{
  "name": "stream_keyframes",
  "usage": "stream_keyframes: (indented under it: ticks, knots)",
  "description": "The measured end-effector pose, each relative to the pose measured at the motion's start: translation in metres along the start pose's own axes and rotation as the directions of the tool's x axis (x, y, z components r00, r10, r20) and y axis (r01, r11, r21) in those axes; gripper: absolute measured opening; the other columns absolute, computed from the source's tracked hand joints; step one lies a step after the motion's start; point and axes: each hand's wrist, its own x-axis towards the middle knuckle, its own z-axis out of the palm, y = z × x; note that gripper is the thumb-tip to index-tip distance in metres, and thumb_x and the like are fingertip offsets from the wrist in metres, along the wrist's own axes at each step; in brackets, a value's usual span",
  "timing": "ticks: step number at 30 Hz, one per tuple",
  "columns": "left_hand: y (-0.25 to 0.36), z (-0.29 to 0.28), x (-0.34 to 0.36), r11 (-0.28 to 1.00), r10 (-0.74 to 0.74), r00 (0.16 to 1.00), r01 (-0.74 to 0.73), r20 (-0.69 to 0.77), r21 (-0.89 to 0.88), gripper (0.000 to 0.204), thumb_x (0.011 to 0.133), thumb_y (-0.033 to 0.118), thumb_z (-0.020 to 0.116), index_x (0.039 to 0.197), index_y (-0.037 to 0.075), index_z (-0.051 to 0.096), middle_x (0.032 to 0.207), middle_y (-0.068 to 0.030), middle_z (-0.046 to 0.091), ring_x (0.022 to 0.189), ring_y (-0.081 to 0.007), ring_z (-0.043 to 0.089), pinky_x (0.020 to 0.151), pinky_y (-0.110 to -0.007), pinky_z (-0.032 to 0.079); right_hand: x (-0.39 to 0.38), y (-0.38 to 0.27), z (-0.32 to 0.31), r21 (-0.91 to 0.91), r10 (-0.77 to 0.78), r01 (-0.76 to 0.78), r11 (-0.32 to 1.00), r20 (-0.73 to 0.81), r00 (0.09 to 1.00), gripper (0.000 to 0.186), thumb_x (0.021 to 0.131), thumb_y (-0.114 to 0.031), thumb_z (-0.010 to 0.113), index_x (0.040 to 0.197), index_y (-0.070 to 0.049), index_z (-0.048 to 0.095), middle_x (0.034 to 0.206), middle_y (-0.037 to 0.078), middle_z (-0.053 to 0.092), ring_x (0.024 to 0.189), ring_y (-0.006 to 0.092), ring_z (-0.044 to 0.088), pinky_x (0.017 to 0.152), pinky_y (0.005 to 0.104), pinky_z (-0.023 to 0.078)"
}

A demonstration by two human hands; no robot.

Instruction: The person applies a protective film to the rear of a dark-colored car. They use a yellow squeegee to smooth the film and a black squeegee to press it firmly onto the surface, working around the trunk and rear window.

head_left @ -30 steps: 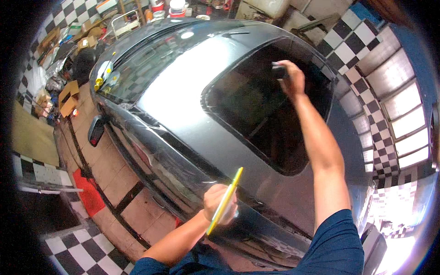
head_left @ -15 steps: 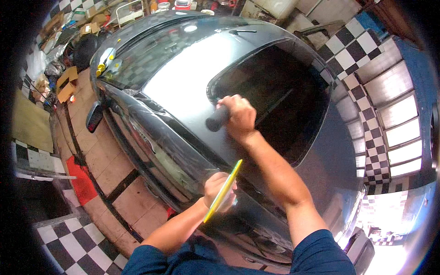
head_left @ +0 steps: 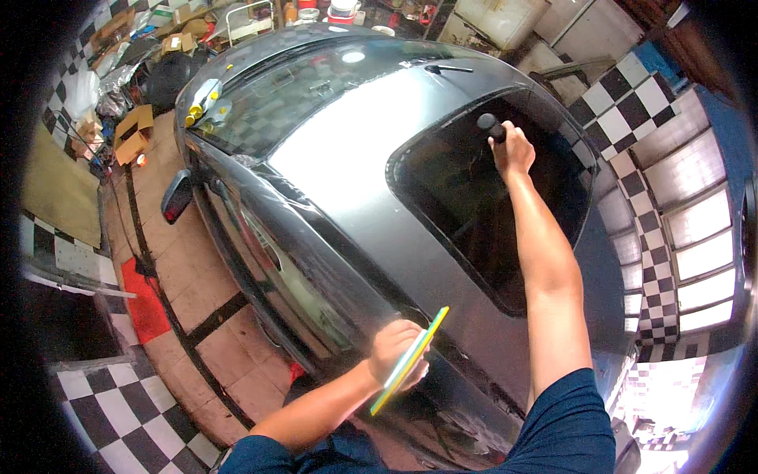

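Note:
My left hand (head_left: 393,347) is closed round a flat, squeegee-like blade (head_left: 412,362) with a yellow edge and a pale middle, held tilted above the near side of a dark grey car (head_left: 347,189). Farther off, with its arm stretched out, my right hand (head_left: 515,150) grips a black cylindrical tool (head_left: 489,125) with a round end; its exact kind does not show. That hand is over the dark glass roof panel (head_left: 458,189). Whether the tool touches the glass, I cannot tell.
A side mirror (head_left: 177,196) sticks out at the car's left. An open cardboard box (head_left: 134,134) and a black tyre-like object (head_left: 170,79) lie beyond it, near piled clutter. Yellow-and-white items (head_left: 204,101) rest by the windshield. Checkered walls and windows (head_left: 687,221) stand at the right.
My right hand has moved away and to the right with the black tool, from the glass panel's near-left corner to over its far part. The left hand keeps hold of the blade.

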Motion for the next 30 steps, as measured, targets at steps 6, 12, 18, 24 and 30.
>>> stream_keyframes:
  ticks: [6,12,18,24,30]
  knots:
    - [0.001,-0.011,0.009,0.999,0.037,0.992,-0.035,0.125,-0.021,0.018,0.083,0.012,0.051,0.066,0.008,0.047,0.072,-0.0097,0.062,0.067,-0.0267,0.063,0.060,-0.036,0.051,-0.049,-0.114,0.009,0.123,-0.370,0.372,0.920,-0.042,0.928,0.034,0.069,-0.020,0.076,0.096,-0.014,0.056,0.082,0.009,0.059,0.071,0.0283,0.063,0.060,0.0379,0.053]
    - [-0.005,-0.006,0.003,0.994,0.047,0.999,-0.044,0.019,-0.102,0.014,0.081,0.015,0.054,0.069,0.008,0.049,0.074,-0.0095,0.061,0.065,-0.0271,0.062,0.060,-0.036,0.051,-0.099,-0.190,-0.036,0.373,-0.311,0.297,0.879,-0.024,0.950,0.019,0.074,-0.021,0.069,0.087,-0.012,0.059,0.076,0.012,0.058,0.070,0.0306,0.063,0.061,0.0409,0.050]
    - [-0.008,-0.002,0.006,0.988,0.100,0.995,-0.103,-0.026,-0.113,0.017,0.083,0.014,0.055,0.069,0.008,0.048,0.071,-0.0082,0.060,0.063,-0.0257,0.061,0.058,-0.036,0.050,-0.083,-0.133,-0.042,0.832,-0.005,-0.086,0.548,0.106,0.994,0.028,0.076,-0.030,0.071,0.086,-0.005,0.064,0.083,0.015,0.066,0.076,0.0274,0.065,0.071,0.0377,0.050]
    - [-0.003,-0.006,0.002,0.990,0.113,0.994,-0.113,-0.005,-0.082,0.014,0.084,0.012,0.053,0.072,0.009,0.046,0.072,-0.0085,0.059,0.064,-0.0260,0.061,0.060,-0.037,0.049,-0.084,-0.068,-0.035,0.528,0.295,-0.208,0.823,-0.084,0.952,0.031,0.073,-0.030,0.071,0.096,-0.010,0.063,0.087,0.010,0.068,0.080,0.0291,0.066,0.074,0.0381,0.050]
    - [-0.005,-0.008,0.000,0.993,0.089,0.996,-0.089,-0.008,-0.082,0.016,0.083,0.015,0.054,0.070,0.009,0.048,0.073,-0.0096,0.060,0.066,-0.0280,0.061,0.061,-0.038,0.049,-0.101,-0.152,-0.032,0.322,-0.060,0.054,0.945,0.008,0.998,0.040,0.070,-0.025,0.076,0.104,-0.016,0.055,0.092,0.011,0.063,0.080,0.0331,0.064,0.071,0.0418,0.052]
